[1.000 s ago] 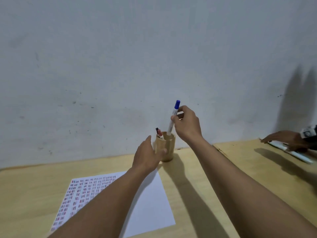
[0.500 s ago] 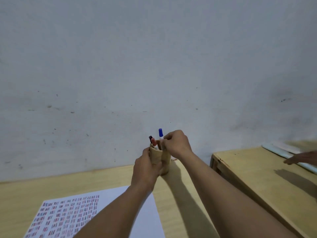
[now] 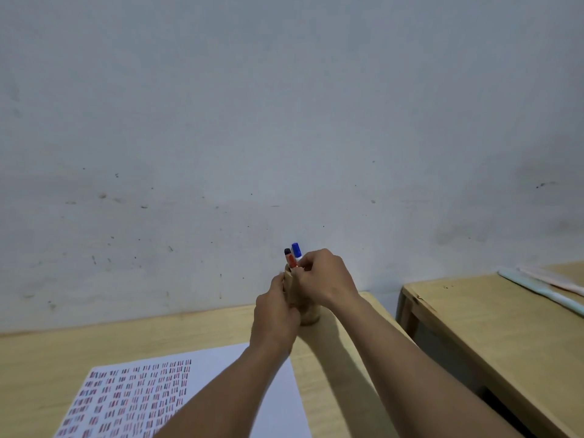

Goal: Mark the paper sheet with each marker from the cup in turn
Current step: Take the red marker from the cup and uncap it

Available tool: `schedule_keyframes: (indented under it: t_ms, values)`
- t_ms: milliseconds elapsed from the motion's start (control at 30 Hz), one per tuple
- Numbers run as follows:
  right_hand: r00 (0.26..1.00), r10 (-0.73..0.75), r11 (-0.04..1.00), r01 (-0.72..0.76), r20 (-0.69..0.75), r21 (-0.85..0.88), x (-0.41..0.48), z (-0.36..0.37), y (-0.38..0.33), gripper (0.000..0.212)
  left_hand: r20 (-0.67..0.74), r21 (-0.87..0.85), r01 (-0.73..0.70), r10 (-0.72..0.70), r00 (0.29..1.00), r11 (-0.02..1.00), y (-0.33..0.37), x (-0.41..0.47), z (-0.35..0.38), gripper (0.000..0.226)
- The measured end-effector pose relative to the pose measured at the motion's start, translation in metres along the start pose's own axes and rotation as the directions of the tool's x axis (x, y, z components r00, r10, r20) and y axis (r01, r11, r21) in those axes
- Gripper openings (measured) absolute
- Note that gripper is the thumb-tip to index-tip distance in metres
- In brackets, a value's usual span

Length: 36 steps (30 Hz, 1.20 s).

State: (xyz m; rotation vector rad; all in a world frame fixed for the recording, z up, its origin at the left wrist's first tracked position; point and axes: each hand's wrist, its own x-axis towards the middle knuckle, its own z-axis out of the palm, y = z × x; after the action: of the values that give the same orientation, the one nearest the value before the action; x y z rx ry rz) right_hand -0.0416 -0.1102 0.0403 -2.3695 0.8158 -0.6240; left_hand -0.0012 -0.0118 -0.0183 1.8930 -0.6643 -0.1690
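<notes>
Now right hand [image 3: 325, 276] pinches red marker [image 3: 291, 260] above cup [image 3: 308, 312].

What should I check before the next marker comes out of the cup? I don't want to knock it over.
1. Cup upright on table: ok.
2. Left hand wrapped round the cup to steady it: ok.
3. Right hand at the cup's rim on the markers: ok; which one it grips, cannot tell.
4. Blue-capped marker and red marker standing in the cup: ok.
5. Caps on: blue ok; red cannot tell.
6. Paper sheet has bare space for marks: ok.
</notes>
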Motion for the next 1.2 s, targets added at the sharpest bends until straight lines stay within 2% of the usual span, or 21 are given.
schedule_keyframes:
  t_ms: [167,333,433,500,600,667,900,1033,1133,1200]
  values:
    - [0.994,-0.042,0.999,0.044,-0.105,0.026,-0.004,-0.006,0.001,0.026,-0.002,-0.047,0.014,-0.014,1.000,0.999,-0.001,-0.002,0.002,0.059]
    - [0.968,-0.050,0.955,0.119,-0.246,0.273,-0.010,-0.026,-0.010,0.016,-0.001,-0.017,-0.008,0.008,1.000,1.000,0.006,-0.005,0.000,0.047]
    - [0.973,-0.044,0.904,0.136,-0.228,0.405,-0.015,-0.037,-0.021,0.009,-0.008,0.040,-0.011,0.011,1.000,0.999,0.005,-0.007,-0.005,0.047]
    - [0.974,-0.054,0.890,0.146,-0.219,0.431,-0.018,-0.043,-0.029,0.010,-0.003,0.082,-0.014,0.015,1.000,0.997,0.007,-0.010,-0.012,0.050]
    - [0.972,-0.095,0.888,0.181,-0.217,0.422,-0.027,-0.053,-0.042,0.011,0.008,0.095,-0.011,0.011,1.000,0.995,0.016,-0.013,-0.028,0.065]
    - [0.974,-0.115,0.894,0.187,-0.194,0.408,-0.036,-0.058,-0.050,0.013,-0.019,0.056,-0.010,0.011,1.000,0.998,0.025,-0.017,-0.041,0.063]
    - [0.981,-0.159,0.937,0.187,-0.115,0.295,-0.070,-0.054,-0.068,0.014,-0.110,-0.196,-0.042,0.021,0.994,0.980,0.065,-0.046,-0.103,0.047]
    - [0.978,-0.191,0.957,0.205,-0.089,0.205,-0.094,-0.052,-0.083,0.014,-0.094,-0.360,-0.085,0.055,0.994,0.929,0.074,-0.065,-0.134,0.020]
    - [0.974,-0.218,0.966,0.224,-0.060,0.129,-0.108,-0.046,-0.092,0.013,-0.097,-0.427,-0.093,0.057,0.994,0.899,0.074,-0.076,-0.149,0.018]
    - [0.970,-0.238,0.960,0.241,-0.042,0.145,-0.115,-0.044,-0.099,0.016,-0.101,-0.482,-0.076,0.031,0.994,0.873,0.074,-0.080,-0.157,0.014]
